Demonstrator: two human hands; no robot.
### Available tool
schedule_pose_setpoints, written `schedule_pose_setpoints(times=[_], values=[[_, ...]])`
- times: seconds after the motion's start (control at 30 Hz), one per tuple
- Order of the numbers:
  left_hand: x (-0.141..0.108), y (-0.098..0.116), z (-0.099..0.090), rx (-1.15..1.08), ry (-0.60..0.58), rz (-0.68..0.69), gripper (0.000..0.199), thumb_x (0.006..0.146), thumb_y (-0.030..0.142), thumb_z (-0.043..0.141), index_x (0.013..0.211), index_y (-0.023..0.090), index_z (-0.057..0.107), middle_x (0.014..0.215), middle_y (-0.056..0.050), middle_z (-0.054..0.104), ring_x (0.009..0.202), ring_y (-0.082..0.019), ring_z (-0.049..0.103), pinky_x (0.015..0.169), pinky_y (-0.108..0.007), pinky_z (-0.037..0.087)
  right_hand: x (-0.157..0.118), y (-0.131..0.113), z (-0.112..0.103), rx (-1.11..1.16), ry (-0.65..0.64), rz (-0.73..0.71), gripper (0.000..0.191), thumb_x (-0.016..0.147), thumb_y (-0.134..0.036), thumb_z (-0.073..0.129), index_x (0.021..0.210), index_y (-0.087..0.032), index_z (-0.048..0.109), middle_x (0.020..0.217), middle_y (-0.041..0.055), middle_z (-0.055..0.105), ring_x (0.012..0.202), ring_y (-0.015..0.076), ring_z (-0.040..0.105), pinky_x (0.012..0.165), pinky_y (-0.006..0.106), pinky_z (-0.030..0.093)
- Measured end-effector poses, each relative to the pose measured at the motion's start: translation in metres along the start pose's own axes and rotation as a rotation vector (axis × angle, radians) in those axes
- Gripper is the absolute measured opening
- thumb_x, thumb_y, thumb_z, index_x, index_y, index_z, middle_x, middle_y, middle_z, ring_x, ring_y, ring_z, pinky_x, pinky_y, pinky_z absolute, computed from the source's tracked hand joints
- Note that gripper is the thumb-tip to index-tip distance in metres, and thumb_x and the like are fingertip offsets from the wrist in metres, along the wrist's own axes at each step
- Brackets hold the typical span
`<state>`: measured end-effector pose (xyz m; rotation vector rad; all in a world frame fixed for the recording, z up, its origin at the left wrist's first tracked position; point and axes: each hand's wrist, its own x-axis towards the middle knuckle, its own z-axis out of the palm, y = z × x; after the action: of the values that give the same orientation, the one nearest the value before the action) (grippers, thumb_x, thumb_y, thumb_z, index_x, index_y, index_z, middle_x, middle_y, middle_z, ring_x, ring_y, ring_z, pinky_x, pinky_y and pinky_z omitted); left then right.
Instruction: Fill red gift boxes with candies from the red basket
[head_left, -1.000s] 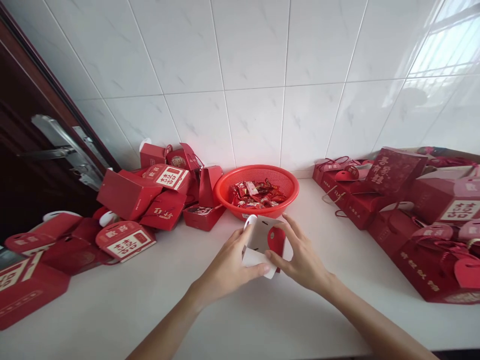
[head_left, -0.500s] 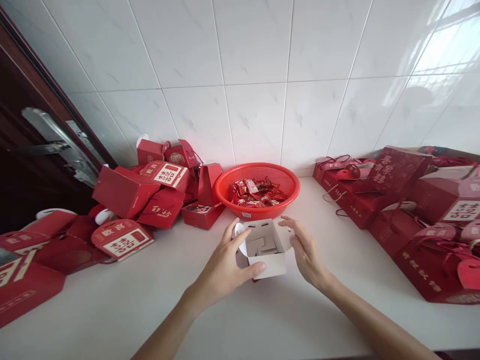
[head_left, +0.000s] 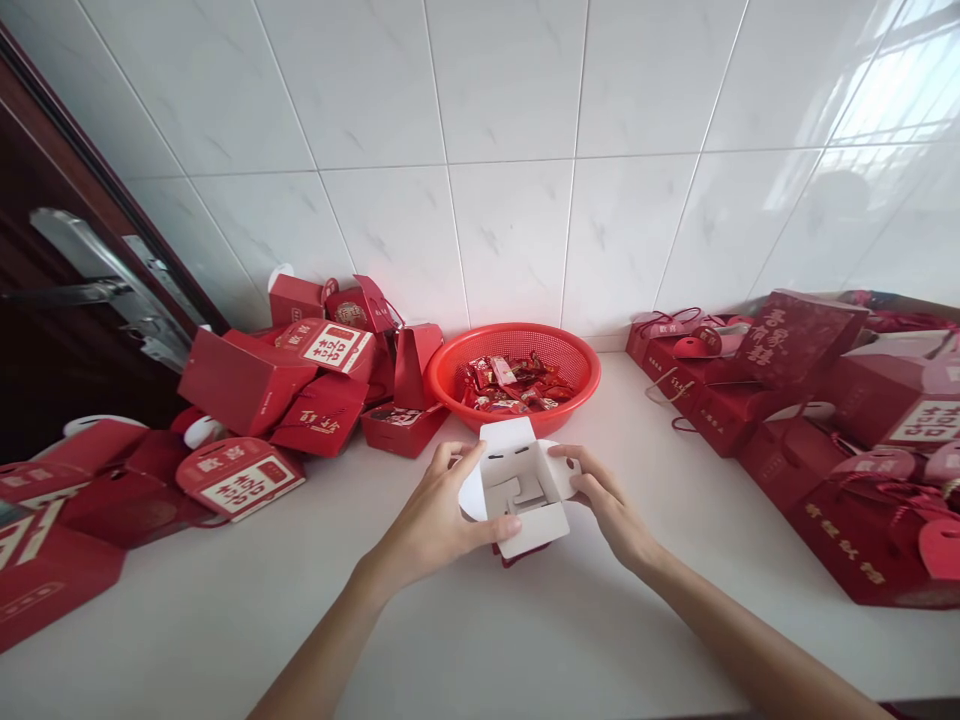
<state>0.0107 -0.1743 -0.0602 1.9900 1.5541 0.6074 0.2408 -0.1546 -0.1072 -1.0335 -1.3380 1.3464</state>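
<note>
In the middle of the counter a small gift box point(head_left: 538, 535), white inside and red outside, stands with its top flaps spread. My left hand point(head_left: 439, 515) grips its left side, the thumb lying over the near flap. At the right, my right hand point(head_left: 606, 497) pinches the rounded side flap, which has a small hole. Interlocked white card tabs show at the box's bottom, and I see no contents. Just behind it sits a red plastic basket point(head_left: 517, 335) holding wrapped candies point(head_left: 510, 385).
Several red gift boxes point(head_left: 244, 385) are heaped at the left beside a dark door with a metal handle point(head_left: 97, 270). More red boxes point(head_left: 787, 470) are lined up along the right. A white tiled wall point(head_left: 510, 230) rises behind the white counter point(head_left: 315, 590).
The box's far flap now stands up and outward toward the basket. My right fingers have closed on the right flap, and the box is tilted slightly differently.
</note>
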Motion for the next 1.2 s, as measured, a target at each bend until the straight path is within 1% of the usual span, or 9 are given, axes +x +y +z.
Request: schedule_pose_setpoints(times=[0.2, 0.43, 0.6, 0.77, 0.83, 0.93, 1.03, 1.1, 1.2], values=[[0.004, 0.001, -0.003, 0.07, -0.031, -0.022, 0.096, 0.064, 0.069, 0.074, 0.146, 0.032, 0.042, 0.126, -0.01, 0.047, 0.12, -0.034, 0.051, 0.092, -0.041, 0.052, 0.001, 0.004, 0.001, 0.04, -0.059, 0.0, 0.033, 0.085, -0.032, 0.045, 0.114, -0.025, 0.059, 0.109, 0.0033, 0.065, 0.096, 0.0211, 0.064, 0.096, 0.042, 0.051], [-0.002, 0.007, -0.007, 0.163, -0.031, -0.056, 0.088, 0.064, 0.073, 0.071, 0.137, 0.029, 0.05, 0.119, -0.01, 0.05, 0.112, -0.033, 0.055, 0.086, -0.041, 0.053, -0.001, 0.006, 0.001, 0.015, -0.089, -0.04, 0.032, 0.091, -0.036, 0.045, 0.117, -0.025, 0.06, 0.114, 0.0045, 0.066, 0.1, 0.022, 0.064, 0.097, 0.042, 0.051], [-0.007, 0.009, -0.006, 0.155, 0.048, 0.022, 0.081, 0.073, 0.067, 0.07, 0.142, 0.03, 0.05, 0.12, -0.01, 0.052, 0.111, -0.031, 0.057, 0.086, -0.039, 0.054, -0.001, 0.004, 0.001, -0.084, -0.074, -0.108, 0.039, 0.096, -0.049, 0.043, 0.12, -0.025, 0.062, 0.121, 0.0057, 0.067, 0.109, 0.0246, 0.062, 0.099, 0.041, 0.048], [-0.01, 0.015, -0.004, 0.174, 0.136, 0.147, 0.057, 0.087, 0.051, 0.062, 0.141, 0.037, 0.051, 0.136, -0.009, 0.049, 0.128, -0.031, 0.051, 0.1, -0.043, 0.051, -0.001, 0.001, -0.004, -0.184, -0.033, -0.159, 0.047, 0.098, -0.058, 0.039, 0.127, -0.029, 0.061, 0.134, 0.0041, 0.062, 0.13, 0.0263, 0.051, 0.111, 0.043, 0.038], [-0.006, 0.019, -0.01, 0.169, 0.201, 0.199, 0.048, 0.09, 0.047, 0.06, 0.136, 0.035, 0.057, 0.144, -0.008, 0.046, 0.133, -0.031, 0.048, 0.106, -0.044, 0.047, -0.001, 0.001, -0.005, -0.182, -0.01, -0.17, 0.047, 0.098, -0.058, 0.039, 0.129, -0.03, 0.06, 0.137, 0.0038, 0.06, 0.134, 0.0263, 0.047, 0.113, 0.044, 0.035], [0.013, 0.026, -0.026, 0.124, 0.275, 0.25, 0.038, 0.091, 0.046, 0.057, 0.123, 0.026, 0.067, 0.138, -0.008, 0.055, 0.129, -0.028, 0.053, 0.109, -0.043, 0.045, 0.001, 0.003, -0.005, -0.103, 0.022, -0.197, 0.047, 0.097, -0.058, 0.04, 0.129, -0.029, 0.058, 0.137, 0.0065, 0.059, 0.128, 0.0267, 0.052, 0.106, 0.044, 0.043], [0.05, 0.03, -0.043, 0.066, 0.234, 0.325, 0.035, 0.09, 0.045, 0.057, 0.112, 0.022, 0.071, 0.123, -0.008, 0.068, 0.117, -0.025, 0.062, 0.105, -0.039, 0.048, 0.004, 0.006, -0.006, -0.031, 0.075, -0.215, 0.045, 0.095, -0.058, 0.043, 0.124, -0.026, 0.058, 0.131, 0.0096, 0.06, 0.116, 0.0265, 0.06, 0.096, 0.043, 0.05], [0.081, 0.029, -0.05, 0.088, 0.125, 0.301, 0.036, 0.089, 0.042, 0.056, 0.114, 0.021, 0.071, 0.124, -0.007, 0.069, 0.115, -0.024, 0.064, 0.103, -0.036, 0.05, 0.006, 0.01, -0.007, -0.035, 0.104, -0.207, 0.042, 0.095, -0.057, 0.044, 0.12, -0.025, 0.057, 0.128, 0.0101, 0.061, 0.111, 0.026, 0.061, 0.093, 0.043, 0.051], [0.127, 0.025, -0.049, 0.239, -0.185, 0.203, 0.039, 0.088, 0.039, 0.058, 0.12, 0.02, 0.07, 0.13, -0.006, 0.068, 0.119, -0.025, 0.062, 0.104, -0.033, 0.047, 0.008, 0.015, -0.01, -0.073, 0.127, -0.197, 0.039, 0.096, -0.055, 0.044, 0.118, -0.025, 0.057, 0.127, 0.0095, 0.061, 0.106, 0.0246, 0.062, 0.09, 0.042, 0.051]])
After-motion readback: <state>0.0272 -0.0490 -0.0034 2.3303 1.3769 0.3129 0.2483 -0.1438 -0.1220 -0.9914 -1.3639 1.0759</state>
